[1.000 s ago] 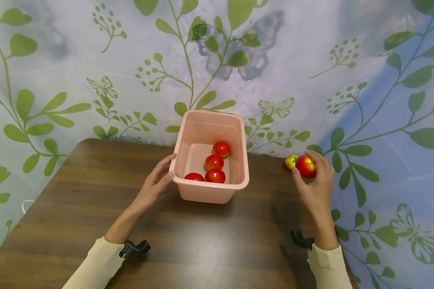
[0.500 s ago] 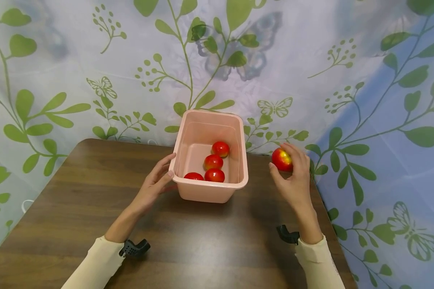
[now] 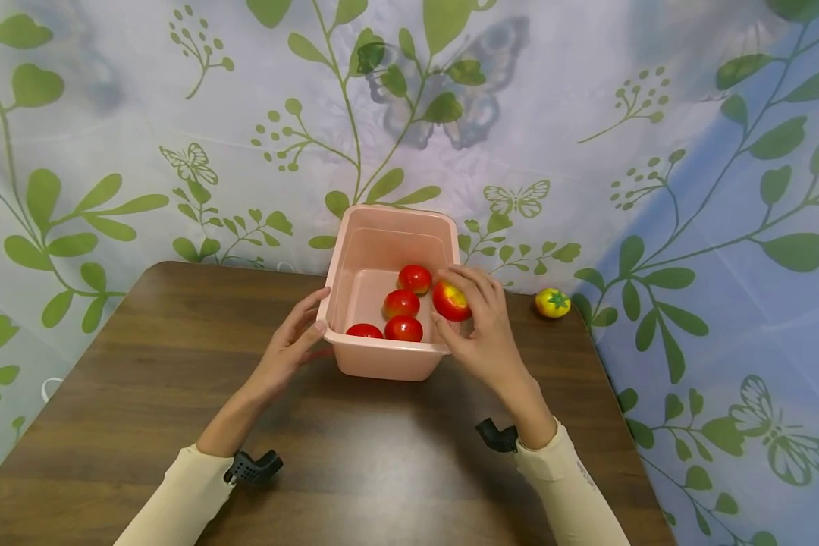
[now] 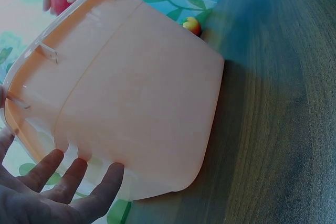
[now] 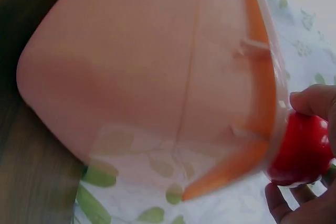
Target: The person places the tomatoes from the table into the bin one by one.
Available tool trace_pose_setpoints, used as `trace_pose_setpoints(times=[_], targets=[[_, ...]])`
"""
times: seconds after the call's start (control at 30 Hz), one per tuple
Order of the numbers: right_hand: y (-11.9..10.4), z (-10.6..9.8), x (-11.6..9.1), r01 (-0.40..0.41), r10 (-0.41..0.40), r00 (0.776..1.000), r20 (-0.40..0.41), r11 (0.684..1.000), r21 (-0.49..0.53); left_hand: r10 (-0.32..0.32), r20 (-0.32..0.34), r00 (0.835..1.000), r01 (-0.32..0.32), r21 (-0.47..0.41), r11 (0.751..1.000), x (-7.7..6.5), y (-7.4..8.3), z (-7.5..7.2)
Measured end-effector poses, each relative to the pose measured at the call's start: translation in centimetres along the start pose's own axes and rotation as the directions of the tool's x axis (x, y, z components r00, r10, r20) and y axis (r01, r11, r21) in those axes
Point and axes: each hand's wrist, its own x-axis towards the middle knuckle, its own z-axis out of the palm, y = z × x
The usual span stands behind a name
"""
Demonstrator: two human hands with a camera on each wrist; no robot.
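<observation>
A pink plastic bin [image 3: 382, 360] stands on the table, with several red tomatoes [image 3: 401, 304] inside. At its left near corner my left hand [image 3: 287, 345] holds the rim, thumb on top; in the left wrist view the fingers [image 4: 68, 179] touch the outer wall. Over the right rim, my right hand [image 3: 481, 326] grips a red tomato with a yellow patch [image 3: 450, 301] between thumb and fingers. The right wrist view shows this held tomato [image 5: 300, 150] beside the bin's rim. A yellow tomato with a green star-shaped top [image 3: 553, 302] lies at the table's far right corner.
The brown wooden table [image 3: 375, 470] ends against a leaf-patterned cloth [image 3: 246, 114] behind the bin. More of this cloth [image 3: 757, 318] borders the table on the right. Dark wrist mounts [image 3: 254, 466] sit at both sleeve cuffs.
My right hand has carried the red-and-yellow tomato leftward from the table's right corner to above the bin's right rim. The yellow tomato stays behind. My left hand keeps its place.
</observation>
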Motion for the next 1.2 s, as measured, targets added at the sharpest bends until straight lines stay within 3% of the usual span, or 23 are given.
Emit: trace_pose_setpoints(times=[0.23, 1.2], targets=[[-0.5, 1.5, -0.3, 0.015, -0.016, 0.997, 0.082, 1.0, 0.006, -0.003, 0.008, 1.0, 0.003, -0.007, 1.0, 0.0, 0.1, -0.2], [1.0, -0.3, -1.6, -0.067, 0.067, 0.998, -0.002, 0.998, -0.001, -0.011, -0.002, 1.0, 0.011, -0.004, 1.0, -0.2, 0.3, 0.1]])
